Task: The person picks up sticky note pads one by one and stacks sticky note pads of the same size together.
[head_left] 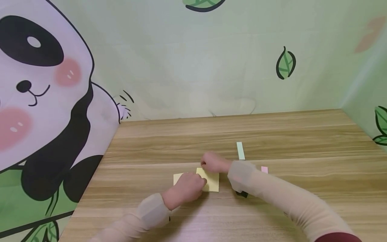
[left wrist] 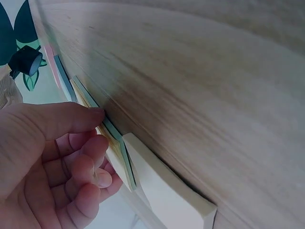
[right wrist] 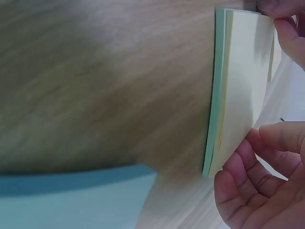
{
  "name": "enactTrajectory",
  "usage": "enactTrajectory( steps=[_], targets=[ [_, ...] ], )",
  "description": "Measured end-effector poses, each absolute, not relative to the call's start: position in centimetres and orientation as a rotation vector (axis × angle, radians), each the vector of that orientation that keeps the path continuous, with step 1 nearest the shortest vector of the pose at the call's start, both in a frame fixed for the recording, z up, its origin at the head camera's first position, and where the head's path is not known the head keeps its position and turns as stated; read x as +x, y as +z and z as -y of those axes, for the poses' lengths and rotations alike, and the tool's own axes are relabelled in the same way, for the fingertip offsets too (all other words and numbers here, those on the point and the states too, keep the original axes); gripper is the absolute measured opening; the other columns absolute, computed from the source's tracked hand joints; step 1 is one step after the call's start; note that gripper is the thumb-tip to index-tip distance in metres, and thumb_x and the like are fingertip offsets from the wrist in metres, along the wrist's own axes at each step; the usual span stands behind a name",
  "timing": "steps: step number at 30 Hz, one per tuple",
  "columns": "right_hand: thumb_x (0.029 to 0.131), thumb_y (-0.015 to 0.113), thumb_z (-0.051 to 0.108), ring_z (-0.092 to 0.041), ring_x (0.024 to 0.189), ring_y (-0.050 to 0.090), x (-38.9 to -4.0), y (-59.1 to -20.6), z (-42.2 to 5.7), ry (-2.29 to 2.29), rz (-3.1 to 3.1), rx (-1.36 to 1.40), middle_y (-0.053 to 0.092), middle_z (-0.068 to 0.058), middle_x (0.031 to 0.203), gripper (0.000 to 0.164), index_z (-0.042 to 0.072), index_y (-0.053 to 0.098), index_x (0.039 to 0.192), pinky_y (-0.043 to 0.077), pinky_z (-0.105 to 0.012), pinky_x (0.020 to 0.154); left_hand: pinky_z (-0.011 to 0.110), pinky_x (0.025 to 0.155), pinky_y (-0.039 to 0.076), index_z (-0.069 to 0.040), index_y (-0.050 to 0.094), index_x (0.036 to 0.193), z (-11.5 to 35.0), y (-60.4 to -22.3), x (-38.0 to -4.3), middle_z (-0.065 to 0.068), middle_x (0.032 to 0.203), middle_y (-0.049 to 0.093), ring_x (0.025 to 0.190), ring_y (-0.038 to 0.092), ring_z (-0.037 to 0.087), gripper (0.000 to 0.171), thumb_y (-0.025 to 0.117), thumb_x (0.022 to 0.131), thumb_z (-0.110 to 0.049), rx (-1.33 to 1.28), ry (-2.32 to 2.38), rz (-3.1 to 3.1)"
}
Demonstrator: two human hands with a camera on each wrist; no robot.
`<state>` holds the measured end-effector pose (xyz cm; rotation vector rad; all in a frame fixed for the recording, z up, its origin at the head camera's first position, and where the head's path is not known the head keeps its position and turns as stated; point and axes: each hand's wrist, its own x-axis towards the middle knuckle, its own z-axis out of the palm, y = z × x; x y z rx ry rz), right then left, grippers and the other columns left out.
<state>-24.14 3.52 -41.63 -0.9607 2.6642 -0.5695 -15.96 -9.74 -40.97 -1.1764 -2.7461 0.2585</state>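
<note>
A square pad of sticky notes (head_left: 213, 184), yellow on top with a green layer beneath, lies on the wooden table between the hands. My left hand (head_left: 186, 187) pinches its left edge between thumb and forefinger. At the far edge, my right hand (head_left: 214, 162) has its fingers curled, thumb and forefinger pinching the pad's yellow edge (right wrist: 238, 95) in the right wrist view. A thick cream pad (left wrist: 171, 191) sits right beside the yellow one, partly hidden behind my left hand in the head view.
A narrow pale green block (head_left: 240, 150) lies beyond my right wrist. A pink piece (head_left: 264, 169) and a black object (head_left: 242, 194) show partly from behind the right forearm. A panda-printed wall covering (head_left: 169, 67) rises along the table's back edge.
</note>
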Motion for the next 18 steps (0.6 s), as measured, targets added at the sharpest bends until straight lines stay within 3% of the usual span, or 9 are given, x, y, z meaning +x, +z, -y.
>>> enactTrajectory(
  steps=[11, 18],
  targets=[
    [0.079, 0.051, 0.002, -0.007, 0.049, 0.038, -24.03, -41.53, -3.38, -0.573, -2.663, -0.971, 0.045, 0.004, 0.055, 0.022, 0.006, 0.060, 0.060, 0.031, -0.018, 0.046, 0.026, 0.036, 0.032, -0.015, 0.050, 0.058, 9.71, -41.57, -16.29, -0.004, 0.052, 0.049, 0.042, 0.039, 0.010, 0.015, 0.063, 0.066, -0.016, -1.188, 0.263, 2.704],
    [0.079, 0.049, 0.000, -0.006, 0.046, 0.033, -24.14, -41.65, -3.65, -0.609, -2.668, -0.949, 0.038, 0.006, 0.052, 0.027, 0.008, 0.050, 0.053, 0.026, -0.017, 0.044, 0.026, 0.036, 0.031, -0.015, 0.048, 0.057, 9.85, -41.24, -16.24, -0.005, 0.051, 0.045, 0.043, 0.037, 0.009, 0.019, 0.064, 0.067, -0.017, -1.174, 0.225, 2.768]
  ],
)
